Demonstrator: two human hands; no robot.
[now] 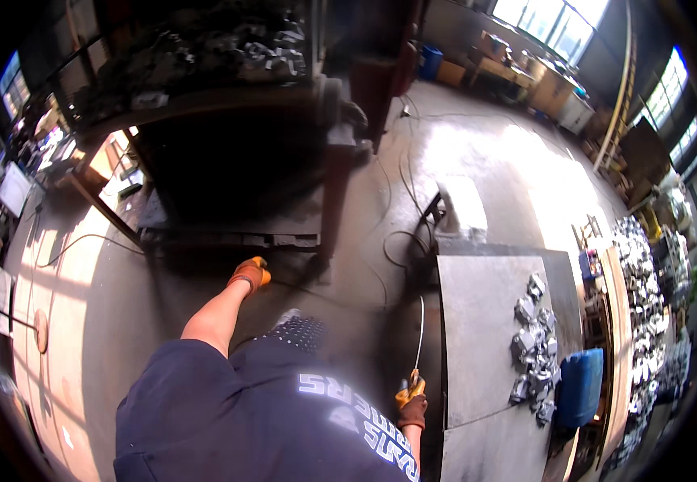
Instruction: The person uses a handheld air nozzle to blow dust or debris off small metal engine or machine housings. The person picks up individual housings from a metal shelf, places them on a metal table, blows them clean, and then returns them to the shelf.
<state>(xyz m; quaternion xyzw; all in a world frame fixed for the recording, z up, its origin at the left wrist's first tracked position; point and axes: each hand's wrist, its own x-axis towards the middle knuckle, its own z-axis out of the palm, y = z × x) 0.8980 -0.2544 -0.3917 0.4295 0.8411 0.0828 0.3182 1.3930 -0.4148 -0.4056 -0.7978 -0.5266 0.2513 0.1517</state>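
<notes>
Down low, right hand (412,408) gripping tool (409,389)

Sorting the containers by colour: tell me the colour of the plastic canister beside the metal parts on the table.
Blue; the canister shows best in the head view.

Single view: head-worn fisheye, looks steeply down over wearer's own torso toward concrete floor (477,169). Wide field; straight edges bow near rim, dark corners outside circle. Forearms enter from lower edge, close to lens. Grey tabletop (477,337) near, lower right. Workshop windows (553,20) far, top right. Dark machine frame (228,104) ahead, top centre.
</notes>
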